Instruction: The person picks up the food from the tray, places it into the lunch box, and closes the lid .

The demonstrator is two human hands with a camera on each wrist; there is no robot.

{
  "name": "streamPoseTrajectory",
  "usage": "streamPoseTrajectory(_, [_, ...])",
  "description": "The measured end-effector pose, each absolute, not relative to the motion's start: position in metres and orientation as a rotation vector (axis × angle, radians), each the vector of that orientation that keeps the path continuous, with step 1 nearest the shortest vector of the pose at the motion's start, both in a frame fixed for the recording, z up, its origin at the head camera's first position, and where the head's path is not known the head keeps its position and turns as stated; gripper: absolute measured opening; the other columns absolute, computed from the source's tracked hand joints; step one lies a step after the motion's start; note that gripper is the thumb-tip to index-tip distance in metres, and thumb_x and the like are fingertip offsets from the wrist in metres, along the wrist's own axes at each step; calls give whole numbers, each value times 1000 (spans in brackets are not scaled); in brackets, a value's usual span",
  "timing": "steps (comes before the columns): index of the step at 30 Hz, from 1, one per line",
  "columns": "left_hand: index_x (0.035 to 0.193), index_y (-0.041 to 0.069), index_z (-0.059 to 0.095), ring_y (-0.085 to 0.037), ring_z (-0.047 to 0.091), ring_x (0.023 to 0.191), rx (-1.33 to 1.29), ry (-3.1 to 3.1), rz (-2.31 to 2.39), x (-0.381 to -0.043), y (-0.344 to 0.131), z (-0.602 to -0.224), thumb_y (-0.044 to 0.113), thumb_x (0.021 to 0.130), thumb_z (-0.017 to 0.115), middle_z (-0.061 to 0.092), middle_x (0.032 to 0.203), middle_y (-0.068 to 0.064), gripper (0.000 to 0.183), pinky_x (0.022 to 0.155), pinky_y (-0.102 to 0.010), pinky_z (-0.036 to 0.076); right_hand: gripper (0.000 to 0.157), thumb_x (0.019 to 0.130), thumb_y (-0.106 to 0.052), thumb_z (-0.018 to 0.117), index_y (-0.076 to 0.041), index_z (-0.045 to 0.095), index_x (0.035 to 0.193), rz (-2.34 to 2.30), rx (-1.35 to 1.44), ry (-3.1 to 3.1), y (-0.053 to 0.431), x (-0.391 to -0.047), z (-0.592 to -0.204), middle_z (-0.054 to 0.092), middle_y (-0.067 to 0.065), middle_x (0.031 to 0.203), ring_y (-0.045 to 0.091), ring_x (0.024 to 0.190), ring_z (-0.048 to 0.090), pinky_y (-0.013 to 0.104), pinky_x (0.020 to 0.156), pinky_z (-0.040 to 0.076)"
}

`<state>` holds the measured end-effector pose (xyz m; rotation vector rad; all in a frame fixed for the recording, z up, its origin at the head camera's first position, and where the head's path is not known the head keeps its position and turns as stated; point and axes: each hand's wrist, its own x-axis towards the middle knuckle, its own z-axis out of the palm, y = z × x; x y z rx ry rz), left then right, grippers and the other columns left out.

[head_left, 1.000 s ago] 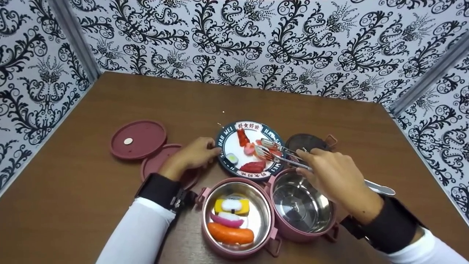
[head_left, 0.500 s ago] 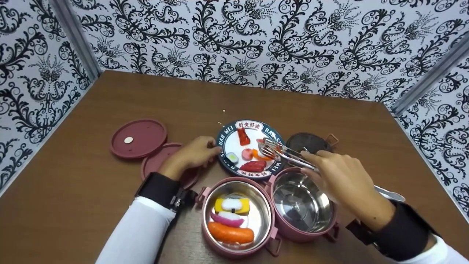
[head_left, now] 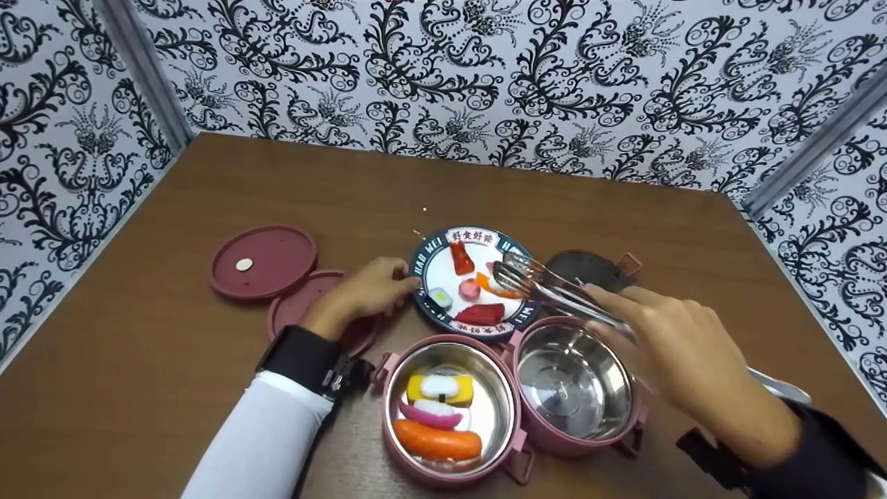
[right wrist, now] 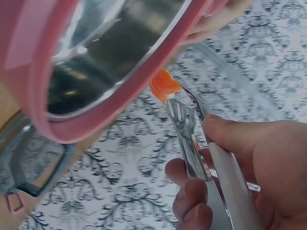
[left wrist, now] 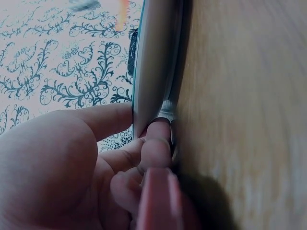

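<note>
My right hand (head_left: 682,339) grips metal tongs (head_left: 568,298), whose tips hang over the right side of the plate. In the right wrist view an orange toy food piece (right wrist: 164,85) with a white bit sits at the tips of the tongs (right wrist: 187,129). My left hand (head_left: 367,291) holds the near-left rim of the plate (head_left: 424,258); in the left wrist view the thumb is on the upper side and fingers are underneath. On the plate lie a red piece (head_left: 461,258), a round pink piece (head_left: 469,290), a pale roll (head_left: 440,298) and a dark red piece (head_left: 480,314).
A pink pot (head_left: 390,433) below the plate holds a yellow-and-white piece, a purple-and-white piece and an orange sausage (head_left: 436,441). Right of it stands another pot (head_left: 572,447) with a bare steel inside. Pink lids (head_left: 263,260) lie left; a dark lid (head_left: 585,269) lies behind.
The tongs have drawn slightly right with my right hand, and the orange piece has shifted right at their tips. My left hand has stayed on the plate rim.
</note>
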<state>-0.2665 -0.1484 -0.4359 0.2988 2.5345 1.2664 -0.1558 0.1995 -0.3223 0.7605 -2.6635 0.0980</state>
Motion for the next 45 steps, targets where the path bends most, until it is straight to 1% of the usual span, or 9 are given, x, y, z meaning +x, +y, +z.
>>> streamPoseTrajectory(4, [89,7,58,-13,52,53,310,2540,1262,-267,-149,-436,25,102,56,57,73,-3,22,52,-25,45,44,83,-29,79,-19,70,125,77,806,-2557,203,-136,-316,75,-1,92,6,50,50,27,46,41])
streamPoseTrajectory(9, [89,7,58,-14,52,53,298,2546,1257,-266,-150,-436,26,102,56,57,73,-4,23,52,-25,45,51,79,-30,80,-24,68,128,77,893,-2468,210,-117,-317,72,-8,91,0,52,50,21,44,37])
streamPoseTrajectory(19, [90,8,58,-14,52,53,289,2542,1243,-268,-151,-436,28,102,55,58,75,-4,23,51,-25,44,55,79,-43,80,-31,66,131,-79,1015,-2550,211,-93,-331,71,-14,93,-2,56,53,22,47,43])
streamPoseTrajectory(25, [90,8,57,-13,52,52,295,2531,1261,-268,-150,-436,27,102,55,58,76,-4,23,51,-25,44,48,85,-47,76,-33,67,130,-130,1084,-2544,203,-87,-337,73,-12,95,6,61,65,29,51,51])
streamPoseTrajectory(31, [90,7,58,-13,52,52,307,2539,1270,-267,-149,-435,26,102,55,57,74,-4,22,50,-24,44,44,89,-53,69,-30,69,127,-204,1105,-2607,200,-86,-340,71,-11,91,10,57,61,31,45,46])
streamPoseTrajectory(36, [90,7,58,-13,52,53,323,2547,1269,-267,-149,-436,25,102,55,57,74,-4,22,51,-23,44,42,90,-53,69,-32,69,126,-232,1091,-2684,200,-86,-340,69,-12,88,6,51,52,28,42,39])
streamPoseTrajectory(39, [91,6,58,-12,52,53,327,2545,1269,-267,-149,-436,25,102,55,57,75,-4,22,51,-23,45,42,90,-53,69,-34,68,127,-214,1085,-2683,200,-86,-339,68,-14,87,3,52,50,27,43,40])
streamPoseTrajectory(43, [91,6,58,-13,52,53,324,2538,1277,-266,-148,-437,25,102,56,58,75,-4,22,51,-24,45,46,86,-49,74,-34,66,130,-174,1075,-2635,202,-89,-336,70,-14,93,2,56,56,26,48,46])
streamPoseTrajectory(45, [91,7,59,-13,52,54,314,2533,1279,-266,-148,-436,26,102,56,58,75,-4,22,52,-24,45,50,84,-46,77,-33,66,131,-139,1062,-2605,203,-93,-334,71,-14,94,1,56,56,24,46,44])
